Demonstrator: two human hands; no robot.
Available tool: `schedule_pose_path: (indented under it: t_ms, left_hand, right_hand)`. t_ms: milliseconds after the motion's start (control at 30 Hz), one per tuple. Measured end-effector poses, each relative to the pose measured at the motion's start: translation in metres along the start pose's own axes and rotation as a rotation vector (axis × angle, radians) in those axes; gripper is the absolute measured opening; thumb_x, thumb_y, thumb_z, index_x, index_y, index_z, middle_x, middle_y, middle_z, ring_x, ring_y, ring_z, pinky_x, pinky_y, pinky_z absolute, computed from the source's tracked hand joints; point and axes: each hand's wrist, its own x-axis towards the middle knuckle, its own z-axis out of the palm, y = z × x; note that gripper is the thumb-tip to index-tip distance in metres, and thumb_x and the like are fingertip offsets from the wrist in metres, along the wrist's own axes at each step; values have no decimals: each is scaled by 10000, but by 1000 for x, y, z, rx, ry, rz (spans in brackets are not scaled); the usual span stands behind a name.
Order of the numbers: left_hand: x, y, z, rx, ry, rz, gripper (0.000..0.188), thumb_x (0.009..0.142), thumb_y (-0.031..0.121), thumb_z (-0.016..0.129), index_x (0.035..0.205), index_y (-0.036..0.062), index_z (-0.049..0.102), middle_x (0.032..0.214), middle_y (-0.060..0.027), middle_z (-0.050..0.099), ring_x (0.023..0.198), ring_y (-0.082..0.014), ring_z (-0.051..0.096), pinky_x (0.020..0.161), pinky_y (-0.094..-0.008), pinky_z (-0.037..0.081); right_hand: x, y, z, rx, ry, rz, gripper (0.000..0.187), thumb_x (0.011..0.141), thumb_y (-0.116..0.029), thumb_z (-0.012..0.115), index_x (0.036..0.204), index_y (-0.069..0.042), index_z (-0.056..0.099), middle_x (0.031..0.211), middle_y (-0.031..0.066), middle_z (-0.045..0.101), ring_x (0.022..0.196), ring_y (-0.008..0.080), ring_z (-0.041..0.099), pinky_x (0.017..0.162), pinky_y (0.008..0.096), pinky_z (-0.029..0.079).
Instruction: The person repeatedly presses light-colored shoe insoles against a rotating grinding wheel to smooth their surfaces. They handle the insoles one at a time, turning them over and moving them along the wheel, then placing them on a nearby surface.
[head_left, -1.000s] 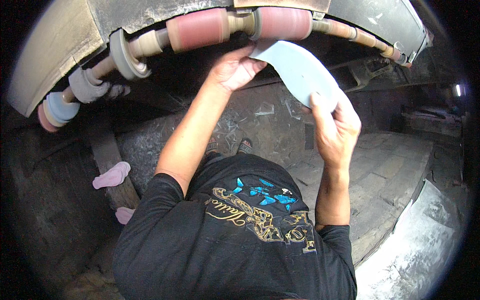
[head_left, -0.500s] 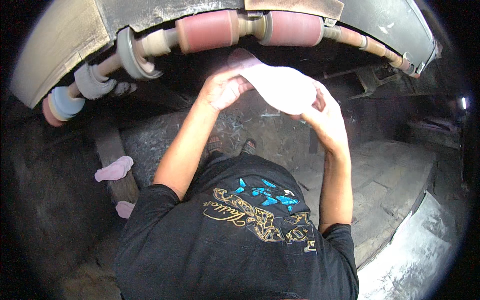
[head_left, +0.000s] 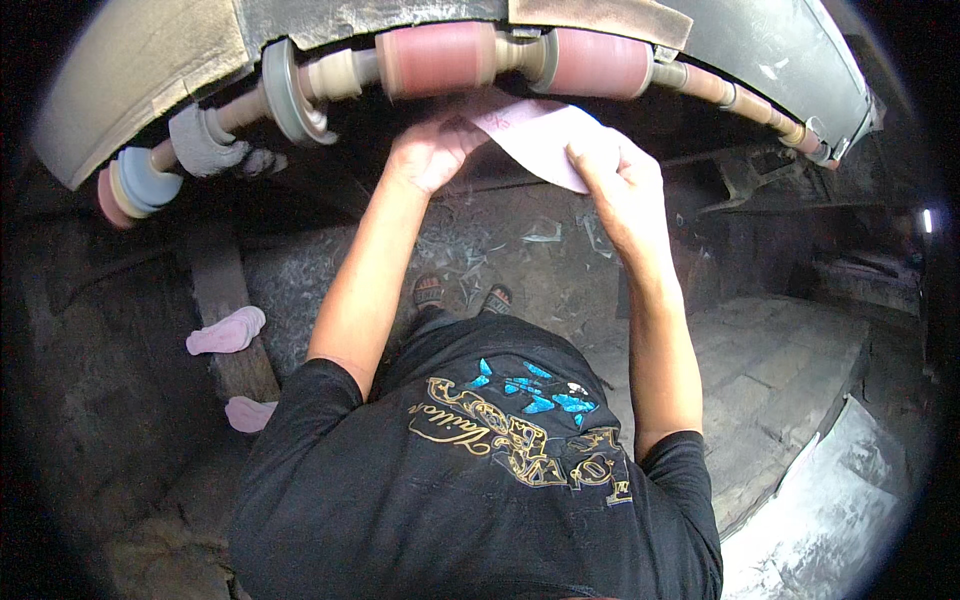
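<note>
A pale pink shoe insole (head_left: 545,140) is stretched between my two hands, just under the red sanding drums (head_left: 437,60). My left hand (head_left: 430,155) is closed on its left end, with the fingertips partly hidden behind it. The right end is pinched in my right hand (head_left: 628,185), thumb on top and fingers beneath. Its upper edge lies very close to the drums; whether it touches them I cannot tell. The drums look blurred, as if turning.
A long shaft carries more wheels, among them a grey ring wheel (head_left: 290,92) and a blue disc (head_left: 150,182), under a metal hood (head_left: 770,60). On a wooden plank (head_left: 245,365) at left lie pink insoles (head_left: 228,331). A whitish dusty sheet (head_left: 820,510) lies at lower right.
Both hands have turned the insole, and its right end has risen toward the drums. My right hand has shifted up and left, its thumb now on the insole's upper face.
</note>
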Motion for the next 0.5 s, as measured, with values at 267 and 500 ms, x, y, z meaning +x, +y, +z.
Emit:
schedule_pose_path:
  t_ms: [267,500]
  left_hand:
    - [24,-4,27,-32,-43,24,431,954,142,611,1353,2,526,1385,-187,560,1303,-322,529,1070,-489,472]
    - [26,-39,63,-108,-243,-168,378,1013,158,536,1351,-9,513,1310,-167,609,1210,-285,601,1022,-431,505]
  right_hand:
    - [-15,-34,-9,15,108,-135,227,948,-191,668,1042,11,707,885,65,707,825,101,622,766,276,507]
    - [-60,-42,-48,-248,138,-172,164,964,-123,660,1057,9,687,924,8,660,865,80,576,792,251,473]
